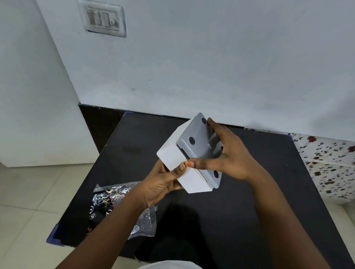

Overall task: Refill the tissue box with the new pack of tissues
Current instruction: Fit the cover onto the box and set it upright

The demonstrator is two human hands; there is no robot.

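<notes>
I hold a white tissue box [174,154] above the black table [246,222], tipped so its grey base plate [195,151] with black round feet faces me. My left hand [160,185] grips the box's white side from below. My right hand [229,154] wraps over the grey base plate, fingers at its far edge and thumb at its near edge. A dark, shiny tissue pack [112,203] in clear wrap lies on the table at the left, partly hidden by my left forearm.
The table stands against a white wall with a switch panel [102,18]. A flower-patterned cloth [334,165] lies to the right. Pale floor tiles [24,210] show at the left.
</notes>
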